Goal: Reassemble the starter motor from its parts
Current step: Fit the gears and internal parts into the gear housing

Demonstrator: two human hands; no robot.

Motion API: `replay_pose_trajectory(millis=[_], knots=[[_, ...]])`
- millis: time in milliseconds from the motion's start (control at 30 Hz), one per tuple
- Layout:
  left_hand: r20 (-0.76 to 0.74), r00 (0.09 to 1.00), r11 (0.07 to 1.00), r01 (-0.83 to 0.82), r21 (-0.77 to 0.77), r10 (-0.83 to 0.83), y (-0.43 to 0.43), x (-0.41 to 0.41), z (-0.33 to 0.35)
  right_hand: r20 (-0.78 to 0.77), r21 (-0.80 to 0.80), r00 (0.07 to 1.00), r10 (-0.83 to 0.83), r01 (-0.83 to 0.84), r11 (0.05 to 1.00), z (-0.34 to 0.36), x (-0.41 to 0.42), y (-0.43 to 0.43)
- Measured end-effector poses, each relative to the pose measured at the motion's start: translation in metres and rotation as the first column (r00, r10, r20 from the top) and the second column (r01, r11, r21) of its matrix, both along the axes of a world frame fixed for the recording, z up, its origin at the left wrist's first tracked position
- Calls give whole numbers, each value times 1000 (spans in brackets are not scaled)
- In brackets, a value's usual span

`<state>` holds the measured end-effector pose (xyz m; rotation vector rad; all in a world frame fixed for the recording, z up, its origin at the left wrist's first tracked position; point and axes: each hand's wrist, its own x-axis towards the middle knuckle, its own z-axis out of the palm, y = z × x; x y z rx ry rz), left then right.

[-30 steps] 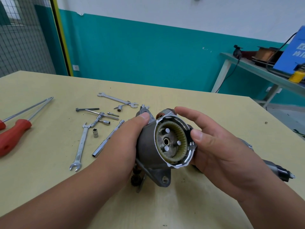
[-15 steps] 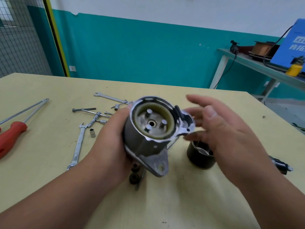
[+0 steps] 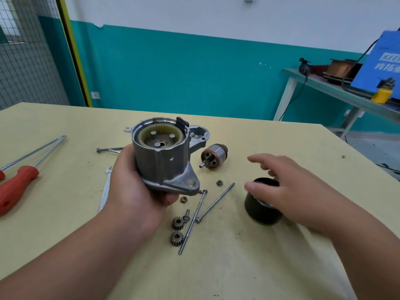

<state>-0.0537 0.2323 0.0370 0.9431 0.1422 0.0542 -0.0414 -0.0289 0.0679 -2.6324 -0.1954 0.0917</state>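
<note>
Aluminium drive housing (image 3: 160,161), gripped in the left hand (image 3: 129,191) mid-table, shows bare planet pins; planet gears (image 3: 177,238) loose at 6 o'clock, armature (image 3: 213,155) at 3, black yoke (image 3: 259,211) at 4 below the open, empty right hand (image 3: 290,191), so judged early, most fitting left.

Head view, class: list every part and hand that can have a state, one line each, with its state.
housing: held, open end up, three pins bare.
left hand: grips the housing.
black casing: standing on the table.
right hand: open, over the black casing.
armature: lying on its side, loose.
small gears: two, loose, flat on the table.
long bolts: loose, not fitted.
</note>
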Motion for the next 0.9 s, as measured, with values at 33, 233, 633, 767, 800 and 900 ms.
replay_pose_trajectory(millis=[33, 233, 633, 767, 800, 900], knots=[[0, 1000, 1000, -6, -1, 6, 0, 1, -1, -27, -43, 999, 28, -29, 999, -2, 0, 1], [-22, 999, 999, -35, 4, 35, -1, 2, -6, 26, -148, 990, 137, -131, 980, -14, -2, 7], [-80, 994, 995, -64, 74, 70, -7, -3, 0, 82, -145, 989, 126, -114, 983, -21, 7, 5], [-107, 993, 999, 41, -21, -44, -4, -3, 4, 246, -109, 957, 156, -133, 985, -17, 2, 10], [-105, 989, 992, 102, -72, -109, -4, -3, 4, 301, -69, 938, 169, -156, 985, -14, -1, 12], [-81, 971, 958, 206, -201, -226, -7, -8, 4, 419, 44, 888, 189, -228, 973, -6, -14, 21]])
